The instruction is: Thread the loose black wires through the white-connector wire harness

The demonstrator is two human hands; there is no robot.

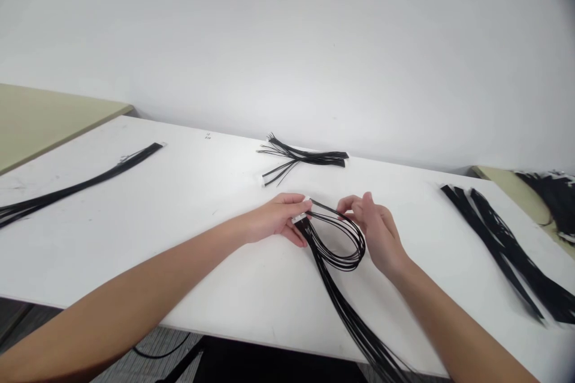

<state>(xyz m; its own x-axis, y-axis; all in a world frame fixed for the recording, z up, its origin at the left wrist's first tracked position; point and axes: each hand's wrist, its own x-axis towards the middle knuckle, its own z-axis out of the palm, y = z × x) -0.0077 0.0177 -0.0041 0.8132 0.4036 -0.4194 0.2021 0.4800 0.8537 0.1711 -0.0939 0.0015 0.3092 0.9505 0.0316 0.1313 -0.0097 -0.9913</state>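
Note:
A black wire harness (330,287) hangs from my left hand (286,218), which grips its white connector (300,217) between thumb and fingers. Some of its wires curve round in a loop (357,254) to the right of the connector, while the rest trail down past the table's front edge. My right hand (375,230) is raised just right of the loop, thumb up and fingers curled towards the wires. Whether a wire sits between those fingertips is too small to make out.
More black harnesses lie on the white table (215,275): a small bundle (309,158) at the back, a long one (90,187) at left, several (503,245) at right. A dark pile of wires (550,197) rests on a beige table at far right. A wall (291,42) stands behind.

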